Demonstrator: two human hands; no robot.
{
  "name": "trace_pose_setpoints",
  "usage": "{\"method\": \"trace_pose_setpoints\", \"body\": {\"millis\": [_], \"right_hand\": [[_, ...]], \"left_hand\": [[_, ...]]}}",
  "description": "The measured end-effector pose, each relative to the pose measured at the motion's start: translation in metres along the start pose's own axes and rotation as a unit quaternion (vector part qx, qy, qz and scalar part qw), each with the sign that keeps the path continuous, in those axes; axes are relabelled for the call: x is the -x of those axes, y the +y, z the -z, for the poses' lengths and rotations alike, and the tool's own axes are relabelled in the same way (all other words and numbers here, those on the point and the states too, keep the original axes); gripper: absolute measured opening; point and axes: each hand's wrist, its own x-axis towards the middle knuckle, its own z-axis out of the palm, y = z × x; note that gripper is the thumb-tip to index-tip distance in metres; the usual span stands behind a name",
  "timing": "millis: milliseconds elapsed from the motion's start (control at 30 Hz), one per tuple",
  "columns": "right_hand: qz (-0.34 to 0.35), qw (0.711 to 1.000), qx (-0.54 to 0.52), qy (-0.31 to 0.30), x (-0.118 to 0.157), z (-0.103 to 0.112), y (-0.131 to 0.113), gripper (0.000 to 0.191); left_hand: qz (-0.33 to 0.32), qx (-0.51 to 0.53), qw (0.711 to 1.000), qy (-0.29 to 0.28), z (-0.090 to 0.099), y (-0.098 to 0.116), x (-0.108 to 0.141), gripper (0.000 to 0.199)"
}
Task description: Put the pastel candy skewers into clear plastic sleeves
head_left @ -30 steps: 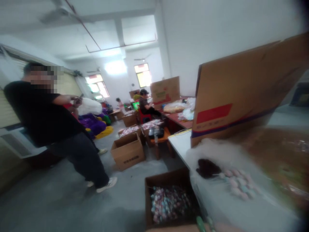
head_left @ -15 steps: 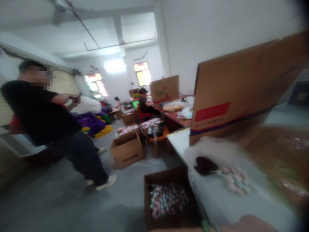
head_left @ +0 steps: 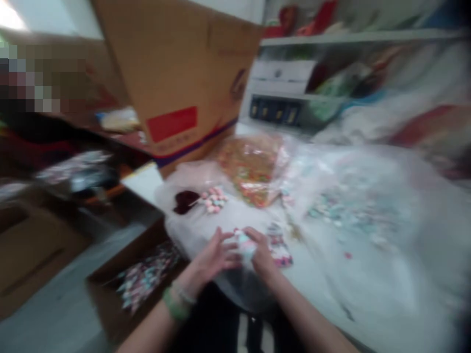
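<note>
Above the near edge of the plastic-covered table, my right hand (head_left: 260,252) is closed around a small pale-blue, white and pink piece (head_left: 246,245), too blurred to name by kind. My left hand (head_left: 216,252) is just left of it, fingers spread; whether a fingertip touches the piece I cannot tell. To the right of my right hand lies a small patterned packet (head_left: 279,245) in white, dark and pink. Farther back are a cluster of pink, white and blue balls (head_left: 214,199) and a dark red object (head_left: 186,202) beside it.
A tall cardboard sheet (head_left: 184,83) stands at the back left. A clear bag of orange-brown stuff (head_left: 253,169) and a large translucent bag with pale-blue pieces (head_left: 360,211) lie on the table. Left below, a carton (head_left: 106,299) holds many pastel pieces. Shelves (head_left: 353,37) stand behind.
The view has swung right and down, from the room and a standing person to the table. Both my hands now show fully, the right one with the pastel piece.
</note>
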Motion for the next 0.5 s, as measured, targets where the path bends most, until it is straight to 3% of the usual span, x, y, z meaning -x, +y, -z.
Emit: {"method": "trace_pose_setpoints", "body": {"millis": [67,133,200,267,333,433,500], "right_hand": [[0.059,0.994,0.09,0.018,-0.001,0.008,0.005,0.017],[0.07,0.989,0.131,0.0,0.0,0.011,0.006,0.013],[-0.009,0.998,0.059,-0.025,0.005,0.013,0.006,0.015],[-0.125,0.987,-0.063,-0.075,0.011,0.015,0.009,0.015],[-0.233,0.942,-0.181,-0.163,0.017,0.02,0.015,0.017],[-0.335,0.852,-0.298,-0.27,0.025,0.029,0.024,0.018],[-0.353,0.835,-0.288,-0.308,0.029,0.03,0.027,0.024]], "left_hand": [[0.079,0.002,0.993,-0.092,0.002,0.001,0.0,0.07],[0.06,-0.047,0.991,-0.106,0.004,-0.001,0.004,0.054],[0.011,-0.122,0.988,-0.093,0.007,0.0,0.006,0.039],[-0.018,-0.204,0.975,-0.085,0.01,0.007,0.005,0.034],[-0.017,-0.275,0.956,-0.101,0.013,0.017,0.006,0.031],[0.005,-0.349,0.925,-0.151,0.012,0.033,0.014,0.02],[-0.003,-0.375,0.916,-0.14,0.012,0.039,0.024,0.013]]}}
